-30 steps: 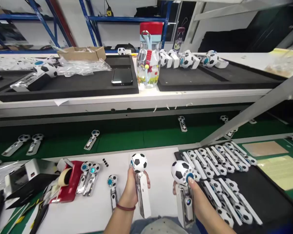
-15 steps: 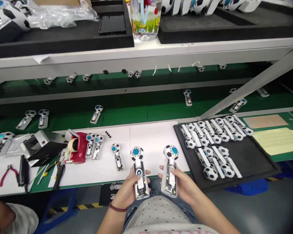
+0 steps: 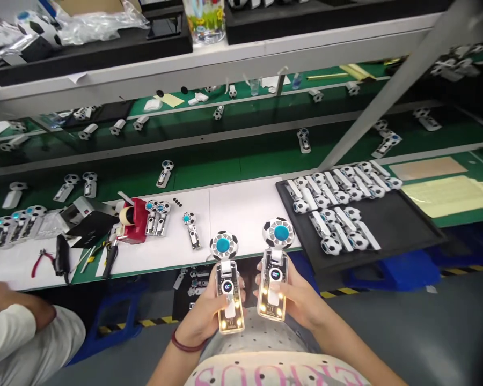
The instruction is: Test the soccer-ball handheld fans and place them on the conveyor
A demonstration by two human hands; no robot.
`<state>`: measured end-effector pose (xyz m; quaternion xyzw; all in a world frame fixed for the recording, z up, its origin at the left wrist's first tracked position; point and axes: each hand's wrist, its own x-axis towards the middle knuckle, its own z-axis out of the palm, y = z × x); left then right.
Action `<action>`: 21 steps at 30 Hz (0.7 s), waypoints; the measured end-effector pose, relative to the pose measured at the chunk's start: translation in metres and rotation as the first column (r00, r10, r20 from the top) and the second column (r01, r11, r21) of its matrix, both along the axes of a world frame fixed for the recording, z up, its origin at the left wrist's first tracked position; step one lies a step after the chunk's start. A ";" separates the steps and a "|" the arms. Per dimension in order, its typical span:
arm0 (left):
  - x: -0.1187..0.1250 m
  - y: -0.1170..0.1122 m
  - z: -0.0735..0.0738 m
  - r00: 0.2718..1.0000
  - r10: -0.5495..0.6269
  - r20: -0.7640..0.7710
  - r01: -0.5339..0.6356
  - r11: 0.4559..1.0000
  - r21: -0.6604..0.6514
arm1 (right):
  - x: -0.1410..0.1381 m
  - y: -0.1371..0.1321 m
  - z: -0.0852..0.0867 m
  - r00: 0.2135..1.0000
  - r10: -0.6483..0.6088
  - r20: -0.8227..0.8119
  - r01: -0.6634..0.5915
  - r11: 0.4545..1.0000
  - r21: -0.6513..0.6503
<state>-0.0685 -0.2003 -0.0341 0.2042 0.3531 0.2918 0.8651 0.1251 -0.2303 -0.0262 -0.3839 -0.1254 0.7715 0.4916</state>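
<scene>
My left hand [image 3: 201, 317] is closed around a handheld fan [image 3: 224, 246] with a football-patterned head and a clear handle, its thumb on the white strip. My right hand [image 3: 306, 301] grips a matching fan [image 3: 279, 234] the same way, thumb over its handle. Both fans stand roughly upright, side by side and apart, above my lap. Their round displays show 100 and yellowish lights glow in the handles. A similar fan [image 3: 192, 233] lies on the white paper [image 3: 241, 214] beyond my left hand.
Right of the paper, a black tray [image 3: 402, 228] carries rows of fans. To the left are a red tape dispenser [image 3: 134, 225], pliers [image 3: 40, 262] and a black box [image 3: 86, 222]. More fans lie along the green belt [image 3: 233, 174]. A co-worker's arm [image 3: 20, 305] shows at lower left.
The handle lights on both fans now glow brightly, and the right fan's display has come into sight. Both fans' heads look larger, tipped more toward me. My view has shifted.
</scene>
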 end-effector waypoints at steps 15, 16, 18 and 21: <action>0.004 -0.160 0.067 0.993 -0.015 -0.114 0.035 0.984 0.174 | 0.003 -0.170 0.041 0.995 -0.095 0.008 0.093 0.988 0.126; 0.003 -0.165 0.070 0.993 -0.024 -0.117 0.044 0.984 0.174 | 0.003 -0.175 0.044 0.995 -0.102 0.003 0.101 0.987 0.127; 0.001 -0.171 0.074 0.994 -0.034 -0.101 0.052 0.982 0.184 | 0.002 -0.181 0.050 0.995 -0.100 -0.006 0.100 0.985 0.142; 0.001 -0.173 0.078 0.996 -0.021 -0.086 0.039 0.976 0.213 | -0.001 -0.182 0.054 0.995 -0.104 -0.006 0.104 0.981 0.167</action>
